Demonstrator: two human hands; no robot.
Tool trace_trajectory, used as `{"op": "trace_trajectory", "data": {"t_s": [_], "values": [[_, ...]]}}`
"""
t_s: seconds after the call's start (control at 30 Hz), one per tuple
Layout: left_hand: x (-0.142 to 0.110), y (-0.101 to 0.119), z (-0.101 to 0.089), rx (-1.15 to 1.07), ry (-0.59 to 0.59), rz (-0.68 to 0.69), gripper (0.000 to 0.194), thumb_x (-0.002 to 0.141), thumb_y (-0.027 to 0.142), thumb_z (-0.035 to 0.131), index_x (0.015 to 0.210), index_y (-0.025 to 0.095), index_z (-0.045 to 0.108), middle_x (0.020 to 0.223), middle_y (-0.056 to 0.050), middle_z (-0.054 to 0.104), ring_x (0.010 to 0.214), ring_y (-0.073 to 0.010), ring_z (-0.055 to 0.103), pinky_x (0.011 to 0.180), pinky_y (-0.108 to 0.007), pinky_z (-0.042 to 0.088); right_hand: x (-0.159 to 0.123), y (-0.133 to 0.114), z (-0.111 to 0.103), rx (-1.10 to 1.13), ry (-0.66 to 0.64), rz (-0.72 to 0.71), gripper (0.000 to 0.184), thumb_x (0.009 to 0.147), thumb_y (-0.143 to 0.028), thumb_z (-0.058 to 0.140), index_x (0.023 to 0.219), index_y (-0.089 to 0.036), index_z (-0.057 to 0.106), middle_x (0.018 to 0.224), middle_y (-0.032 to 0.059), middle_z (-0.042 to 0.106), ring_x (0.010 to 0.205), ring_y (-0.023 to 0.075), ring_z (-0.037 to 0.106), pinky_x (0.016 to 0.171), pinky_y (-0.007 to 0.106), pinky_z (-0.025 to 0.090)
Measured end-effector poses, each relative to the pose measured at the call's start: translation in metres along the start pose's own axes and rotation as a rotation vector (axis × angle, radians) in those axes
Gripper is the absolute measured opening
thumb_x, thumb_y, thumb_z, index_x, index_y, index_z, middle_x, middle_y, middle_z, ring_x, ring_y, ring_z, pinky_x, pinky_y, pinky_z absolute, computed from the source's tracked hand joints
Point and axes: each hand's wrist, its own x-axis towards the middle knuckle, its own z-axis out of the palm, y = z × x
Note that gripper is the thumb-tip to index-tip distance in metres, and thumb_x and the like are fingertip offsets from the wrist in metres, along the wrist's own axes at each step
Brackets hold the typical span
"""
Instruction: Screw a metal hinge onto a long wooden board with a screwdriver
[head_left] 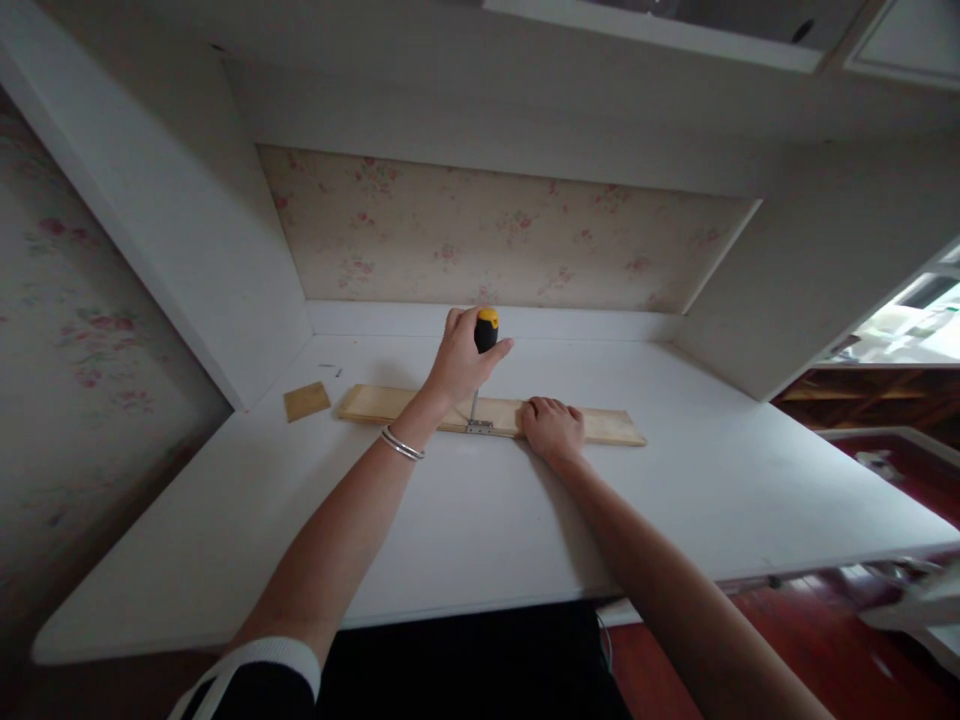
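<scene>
My left hand [463,360] grips a screwdriver [487,330] by its black and yellow handle. The screwdriver stands nearly upright, its shaft running down to a small metal hinge [480,427] on the near edge of a long, pale wooden board [611,424]. Whether the tip sits in a screw is too small to tell. My right hand [553,425] presses on the board to the right of the hinge, fingers wrapped over its top. The board lies flat on a white desk [675,500].
A small square of thin wood [306,401] lies left of the board. Behind it are some tiny metal pieces [339,372], perhaps screws. White side panels [817,260] and an overhead shelf enclose the desk, with floral wallpaper [450,225] at the back.
</scene>
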Motion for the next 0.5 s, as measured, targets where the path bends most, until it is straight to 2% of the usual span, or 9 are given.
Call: {"op": "trace_trajectory", "data": {"t_s": [0.07,0.13,0.2,0.23,0.3,0.43,0.5], "values": [[0.0,0.001,0.002,-0.158,-0.08,-0.051,0.044,0.083,0.029,0.065,0.124,0.02,0.052,0.116,-0.011,0.056,0.109,-0.0225,0.055,0.098,-0.041,0.045,0.003,0.0,-0.002,-0.003,-0.03,-0.001,0.038,0.095,-0.032,0.032,0.099,-0.021,0.068,0.108,0.0098,0.07,0.107,0.0227,0.058,0.091,0.038,0.032],[0.002,0.0,-0.001,-0.363,-0.219,-0.123,0.046,0.088,0.029,0.058,0.132,0.024,0.046,0.119,-0.01,0.058,0.102,-0.0202,0.059,0.089,-0.039,0.05,0.006,0.0,-0.004,-0.006,-0.052,-0.003,0.037,0.094,-0.033,0.034,0.097,-0.02,0.068,0.107,0.0106,0.07,0.106,0.0236,0.059,0.089,0.038,0.033],[0.005,-0.002,-0.008,-0.488,-0.319,-0.163,0.047,0.087,0.03,0.057,0.133,0.024,0.046,0.118,-0.01,0.06,0.096,-0.0186,0.061,0.083,-0.036,0.052,0.008,0.0,-0.006,-0.01,-0.061,-0.003,0.037,0.094,-0.033,0.035,0.097,-0.019,0.069,0.106,0.0112,0.07,0.104,0.0243,0.06,0.088,0.038,0.034],[0.006,-0.004,-0.013,-0.495,-0.321,-0.163,0.048,0.085,0.03,0.061,0.13,0.022,0.049,0.116,-0.01,0.061,0.096,-0.0183,0.062,0.083,-0.035,0.052,0.008,0.0,-0.006,-0.012,-0.062,-0.002,0.037,0.094,-0.033,0.035,0.098,-0.019,0.068,0.106,0.0114,0.07,0.104,0.0246,0.06,0.088,0.038,0.034],[0.009,-0.008,-0.02,-0.403,-0.225,-0.149,0.049,0.077,0.031,0.07,0.122,0.019,0.055,0.111,-0.009,0.062,0.093,-0.018,0.061,0.083,-0.035,0.052,0.008,0.0,-0.006,-0.016,-0.056,-0.002,0.037,0.094,-0.033,0.034,0.099,-0.018,0.068,0.107,0.0117,0.07,0.104,0.0251,0.06,0.088,0.039,0.034],[0.009,-0.014,-0.02,-0.028,0.119,-0.061,0.043,0.068,0.033,0.079,0.104,0.018,0.061,0.103,-0.007,0.059,0.096,-0.0201,0.057,0.091,-0.039,0.048,0.004,0.0,-0.005,-0.024,-0.038,-0.001,0.038,0.095,-0.032,0.033,0.1,-0.018,0.067,0.109,0.0124,0.069,0.105,0.0253,0.059,0.09,0.04,0.033],[0.007,-0.015,-0.015,0.007,0.154,-0.04,0.04,0.074,0.033,0.075,0.108,0.02,0.06,0.108,-0.008,0.056,0.102,-0.021,0.055,0.095,-0.04,0.046,0.003,-0.001,-0.004,-0.025,-0.03,-0.005,0.038,0.095,-0.032,0.032,0.1,-0.018,0.067,0.11,0.0119,0.069,0.106,0.025,0.059,0.09,0.039,0.033]]}}
